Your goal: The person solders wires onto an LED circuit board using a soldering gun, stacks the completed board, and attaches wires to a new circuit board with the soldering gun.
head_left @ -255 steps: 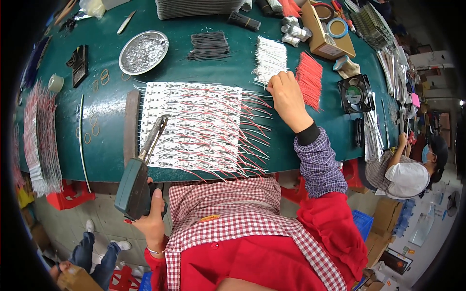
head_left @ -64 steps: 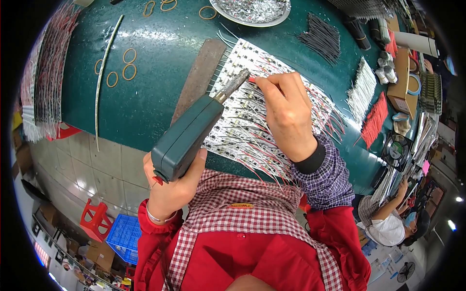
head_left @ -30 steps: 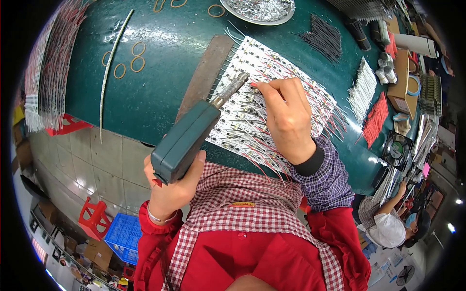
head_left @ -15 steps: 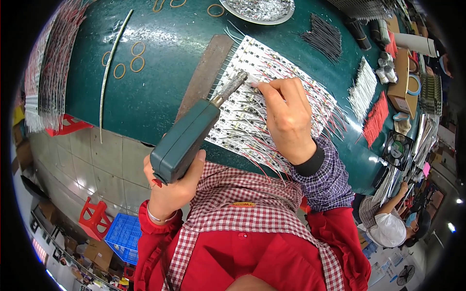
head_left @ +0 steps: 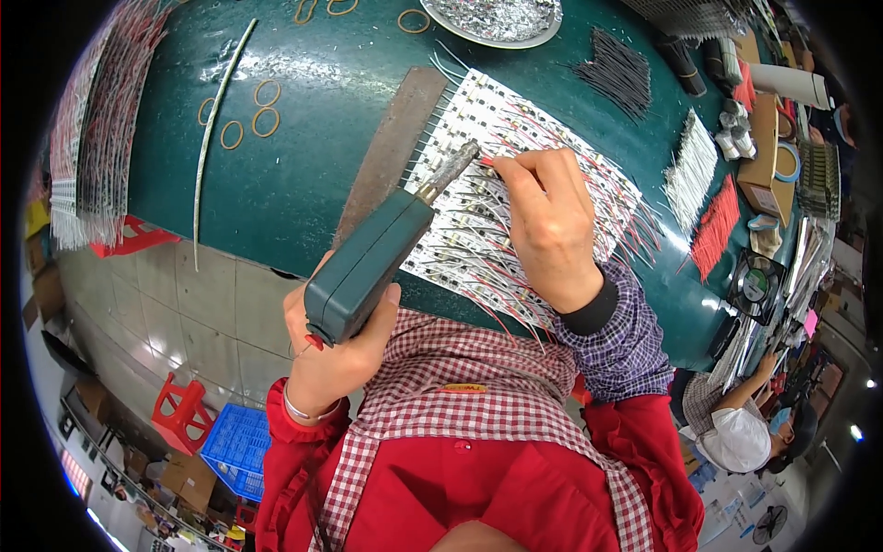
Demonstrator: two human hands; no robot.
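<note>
My left hand (head_left: pixel 345 359) is wrapped round the handle of a dark green soldering gun (head_left: pixel 368 262). Its metal tip (head_left: pixel 460 164) points away to the right, over a white panel of small circuit boards (head_left: pixel 478 97). Beside that tip, my right hand (head_left: pixel 556 225) is closed in a pinch. A small red bit shows at its fingertips, too small to name. Many thin red, black and white wires (head_left: pixel 478 290) stick out over the panel's right and near parts. A flat brownish bar (head_left: pixel 391 143) lies along the panel's left edge.
Black wires (head_left: pixel 618 75), white wires (head_left: pixel 690 170) and red wires (head_left: pixel 715 230) lie in piles to the right. A metal dish of scraps (head_left: pixel 497 20) stands at the back. Rubber bands (head_left: pixel 266 122) and a pale rod (head_left: pixel 217 120) lie left, near hanging wired strips (head_left: pixel 92 138). A co-worker (head_left: pixel 740 428) sits right.
The soldering gun and my left hand have shifted slightly right, its tip a little lower. The red bit now shows at my right fingertips; that hand has barely moved.
</note>
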